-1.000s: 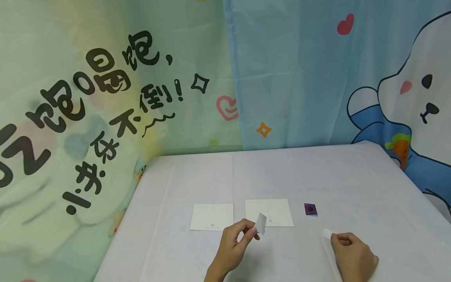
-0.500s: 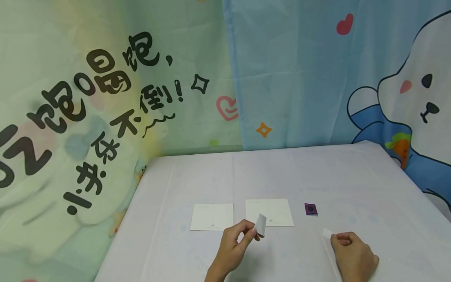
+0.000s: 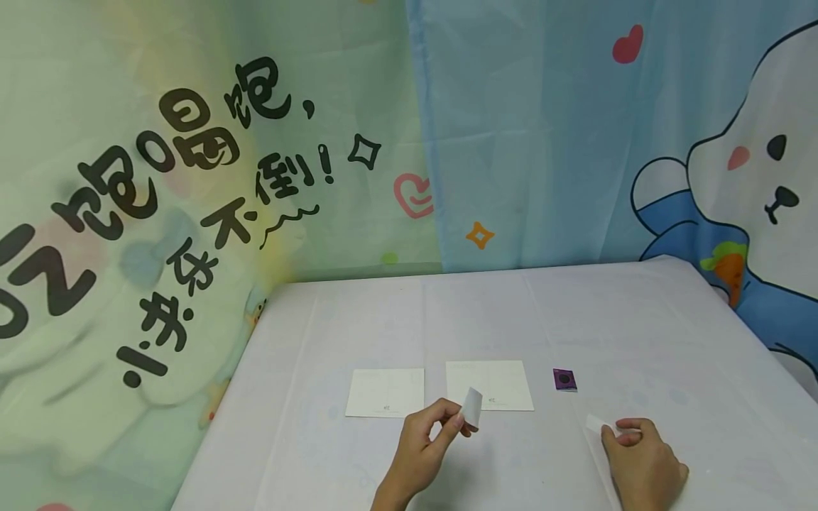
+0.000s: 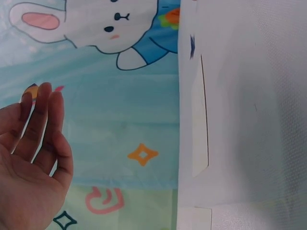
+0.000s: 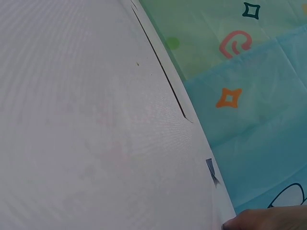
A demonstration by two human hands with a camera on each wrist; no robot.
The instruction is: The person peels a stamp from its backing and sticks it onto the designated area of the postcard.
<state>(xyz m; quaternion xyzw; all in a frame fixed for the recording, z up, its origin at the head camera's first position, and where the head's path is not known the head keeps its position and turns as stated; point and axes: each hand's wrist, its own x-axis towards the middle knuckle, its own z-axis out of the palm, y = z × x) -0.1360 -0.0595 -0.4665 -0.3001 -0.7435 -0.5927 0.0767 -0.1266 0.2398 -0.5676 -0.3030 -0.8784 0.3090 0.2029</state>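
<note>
In the head view my left hand (image 3: 418,451) pinches a small curled piece of white paper (image 3: 471,407) by its lower edge, just in front of the right-hand white card (image 3: 495,383). My right hand (image 3: 647,461) is low on the right, holding the top of a long white paper strip (image 3: 599,454). Its thumb and fingertips lie on either side of the strip's upper end. The left wrist view shows the left hand (image 4: 36,163) with the paper out of sight. Only part of the right hand (image 5: 264,219) enters the right wrist view's lower corner.
A second white card (image 3: 385,392) lies left of the first on the white-covered table (image 3: 511,312). A small dark purple square (image 3: 565,380) lies beyond the right hand. Printed curtains (image 3: 543,142) hang behind the table.
The right index fingertip has lifted away from the thumb, leaving a visible gap between them. The left hand and its paper piece have stayed nearly still.
</note>
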